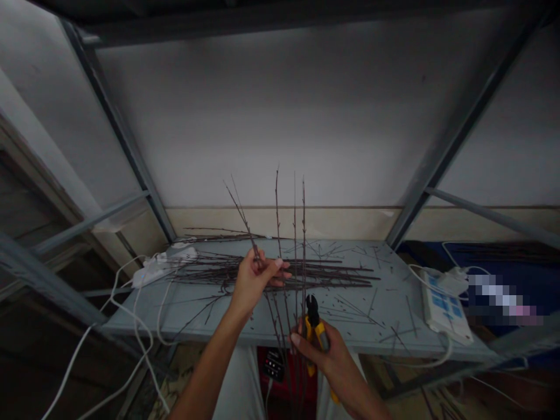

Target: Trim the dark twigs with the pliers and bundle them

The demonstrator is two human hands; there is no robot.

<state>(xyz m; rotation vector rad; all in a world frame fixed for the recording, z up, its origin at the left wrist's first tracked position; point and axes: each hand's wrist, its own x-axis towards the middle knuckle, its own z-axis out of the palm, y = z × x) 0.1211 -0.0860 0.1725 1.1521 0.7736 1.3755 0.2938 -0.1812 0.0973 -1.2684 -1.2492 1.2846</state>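
My left hand (pixel 254 277) is closed around thin dark twigs (pixel 245 220) whose tips slant up to the left. In my right hand (pixel 329 353) are cutting pliers (pixel 312 318) with black jaws and yellow-and-grey handles. The plier jaws are slightly apart, pointing up, with nothing visible between them. Several long twigs (pixel 303 221) stand nearly upright beside the pliers, running down past my right thumb, which seems to press on them. Beneath both hands, a pile of dark twigs (pixel 341 275) lies lengthwise across the grey shelf (pixel 144 315).
Cut twig bits (pixel 371 303) are scattered over the right side. A white power strip (pixel 164 265) with looping cables sits at left, another white socket box (pixel 448 309) at right. Metal frame posts (pixel 472 116) flank the shelf. A small black device (pixel 273 364) is below its front edge.
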